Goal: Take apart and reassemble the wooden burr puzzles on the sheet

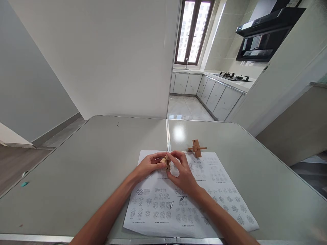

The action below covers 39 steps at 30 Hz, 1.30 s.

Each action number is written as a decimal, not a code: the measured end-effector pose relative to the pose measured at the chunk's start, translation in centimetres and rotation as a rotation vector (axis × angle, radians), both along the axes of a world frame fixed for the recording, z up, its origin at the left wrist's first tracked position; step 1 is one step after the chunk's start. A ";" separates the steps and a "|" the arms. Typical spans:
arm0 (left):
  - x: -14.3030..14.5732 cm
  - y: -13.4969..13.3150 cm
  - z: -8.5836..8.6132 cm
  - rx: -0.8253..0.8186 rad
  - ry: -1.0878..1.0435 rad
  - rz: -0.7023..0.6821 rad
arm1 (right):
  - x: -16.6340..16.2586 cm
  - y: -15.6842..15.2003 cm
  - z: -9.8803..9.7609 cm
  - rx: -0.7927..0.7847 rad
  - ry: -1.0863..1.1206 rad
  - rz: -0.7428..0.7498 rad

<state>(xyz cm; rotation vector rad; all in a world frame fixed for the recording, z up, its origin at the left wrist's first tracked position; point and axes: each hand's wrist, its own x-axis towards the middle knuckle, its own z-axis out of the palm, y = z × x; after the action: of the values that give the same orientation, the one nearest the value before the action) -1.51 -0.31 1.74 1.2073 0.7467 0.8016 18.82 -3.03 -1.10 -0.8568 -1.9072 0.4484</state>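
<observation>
Bare forearms (116,203), lower frame; angular wood block (167,167) pinched in left hand (148,166) and right hand (184,174), mid-frame, over printed paper (189,219); wooden cross (196,149) on glossy table (66,180), right of centre.

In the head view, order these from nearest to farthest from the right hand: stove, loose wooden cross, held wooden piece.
1. Held wooden piece: at the fingertips of the right hand.
2. Loose wooden cross: just beyond that hand, at the sheet's far edge.
3. Stove: in the kitchen, far right.
</observation>
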 end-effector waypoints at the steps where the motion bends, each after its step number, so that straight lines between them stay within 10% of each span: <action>1: 0.0 0.0 0.0 -0.001 -0.006 -0.004 | 0.0 0.0 0.0 0.004 -0.006 0.005; 39: 0.6 -0.6 0.2 0.136 0.093 0.071 | 0.0 -0.5 0.7 0.154 -0.048 0.024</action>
<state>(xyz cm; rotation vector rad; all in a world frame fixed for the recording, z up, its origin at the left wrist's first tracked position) -0.90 -0.90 1.93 1.3539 0.8255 0.8702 18.79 -3.53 -0.37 -0.7500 -1.9700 0.2939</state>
